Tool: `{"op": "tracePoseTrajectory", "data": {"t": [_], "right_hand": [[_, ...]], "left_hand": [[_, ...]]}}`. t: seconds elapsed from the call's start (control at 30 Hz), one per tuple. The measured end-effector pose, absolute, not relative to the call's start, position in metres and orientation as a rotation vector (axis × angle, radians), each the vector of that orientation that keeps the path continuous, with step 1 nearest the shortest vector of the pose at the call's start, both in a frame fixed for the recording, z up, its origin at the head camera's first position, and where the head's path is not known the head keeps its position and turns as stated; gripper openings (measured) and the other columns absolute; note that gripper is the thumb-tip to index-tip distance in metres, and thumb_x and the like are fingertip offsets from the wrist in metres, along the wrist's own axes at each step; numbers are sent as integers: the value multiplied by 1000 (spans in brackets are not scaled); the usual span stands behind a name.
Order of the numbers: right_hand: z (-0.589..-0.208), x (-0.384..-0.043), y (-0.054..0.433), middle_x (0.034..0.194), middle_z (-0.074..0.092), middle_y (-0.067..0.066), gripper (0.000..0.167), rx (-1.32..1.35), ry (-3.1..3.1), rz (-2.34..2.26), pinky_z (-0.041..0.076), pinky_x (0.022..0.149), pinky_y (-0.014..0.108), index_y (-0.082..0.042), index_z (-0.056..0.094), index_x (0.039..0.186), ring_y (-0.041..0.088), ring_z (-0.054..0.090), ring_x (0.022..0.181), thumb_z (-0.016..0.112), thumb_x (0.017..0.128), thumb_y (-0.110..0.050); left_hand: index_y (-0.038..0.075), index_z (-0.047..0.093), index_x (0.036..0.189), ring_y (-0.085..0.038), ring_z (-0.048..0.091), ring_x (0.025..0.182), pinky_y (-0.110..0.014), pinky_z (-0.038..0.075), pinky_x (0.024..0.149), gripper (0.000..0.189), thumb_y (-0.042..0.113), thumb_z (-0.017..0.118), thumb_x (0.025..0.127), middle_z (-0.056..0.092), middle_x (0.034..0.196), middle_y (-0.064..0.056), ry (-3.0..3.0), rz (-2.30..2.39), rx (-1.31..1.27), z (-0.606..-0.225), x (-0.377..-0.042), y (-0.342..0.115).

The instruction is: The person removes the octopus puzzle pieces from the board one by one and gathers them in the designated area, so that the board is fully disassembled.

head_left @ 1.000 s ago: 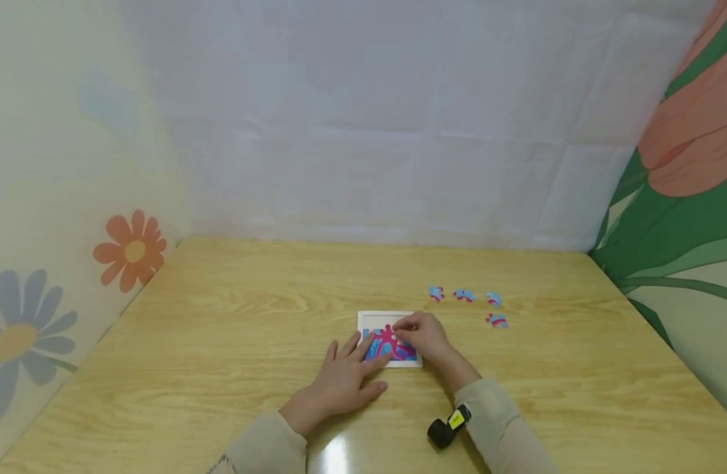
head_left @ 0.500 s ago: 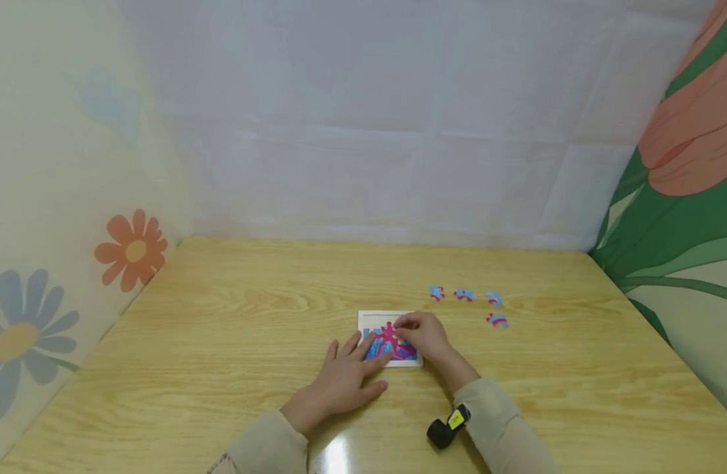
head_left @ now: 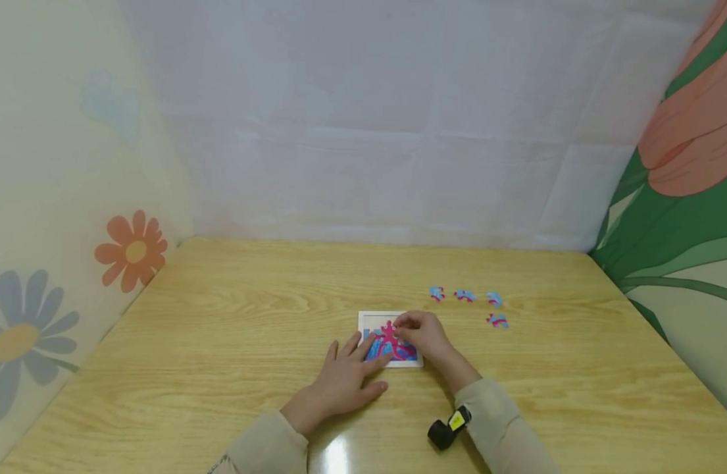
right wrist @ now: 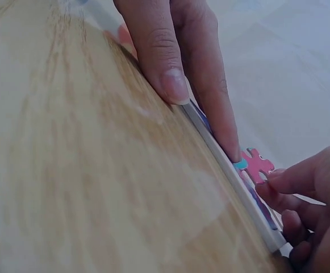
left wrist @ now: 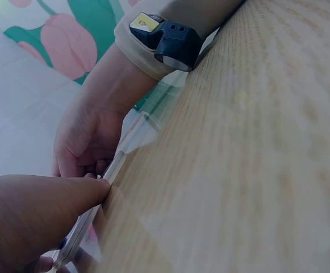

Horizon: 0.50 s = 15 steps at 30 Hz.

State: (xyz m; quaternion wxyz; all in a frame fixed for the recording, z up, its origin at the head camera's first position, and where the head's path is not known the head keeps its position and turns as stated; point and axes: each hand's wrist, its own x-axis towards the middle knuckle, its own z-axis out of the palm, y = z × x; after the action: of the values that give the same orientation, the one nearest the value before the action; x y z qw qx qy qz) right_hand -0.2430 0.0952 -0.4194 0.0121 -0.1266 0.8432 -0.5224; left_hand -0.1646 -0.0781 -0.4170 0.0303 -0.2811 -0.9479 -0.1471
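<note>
A white-rimmed jigsaw tray (head_left: 375, 313) lies on the table, its lower part filled with blue and pink pieces. My right hand (head_left: 425, 336) pinches a pink puzzle piece (right wrist: 255, 164) between thumb and fingertips. In the right wrist view this piece is tilted up above the tray. My left hand (head_left: 342, 383) is spread flat, with fingers resting on the puzzle's left and lower parts. Its thumb (right wrist: 175, 85) touches the tray's near edge in the right wrist view. Right-hand fingers hide the tray's right side in the head view.
Several loose blue-and-pink pieces lie beyond the tray to the right, including a left one (head_left: 437, 293), a middle one (head_left: 465, 295) and a nearer one (head_left: 497, 320). A black wrist camera (head_left: 441, 434) hangs from the right sleeve. A white sheet (head_left: 363, 164) stands behind the wooden table.
The pink piece in my right hand has shifted very slightly away and to the right. My left hand stays in place on the tray, and the loose pieces have not moved.
</note>
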Motion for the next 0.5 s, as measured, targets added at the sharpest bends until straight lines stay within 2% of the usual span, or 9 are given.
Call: {"op": "tracePoseTrajectory", "data": {"t": [0.5], "right_hand": [[-421, -247, 96, 70, 60, 6, 6, -328, 2567, -1770, 44, 59, 25, 3, 63, 79, 12, 53, 63, 63, 72, 5]], "left_hand": [[23, 45, 127, -39, 18, 122, -63, 14, 88, 47, 44, 46, 85, 25, 137, -17, -2925, -447, -866, -419, -165, -78]]}}
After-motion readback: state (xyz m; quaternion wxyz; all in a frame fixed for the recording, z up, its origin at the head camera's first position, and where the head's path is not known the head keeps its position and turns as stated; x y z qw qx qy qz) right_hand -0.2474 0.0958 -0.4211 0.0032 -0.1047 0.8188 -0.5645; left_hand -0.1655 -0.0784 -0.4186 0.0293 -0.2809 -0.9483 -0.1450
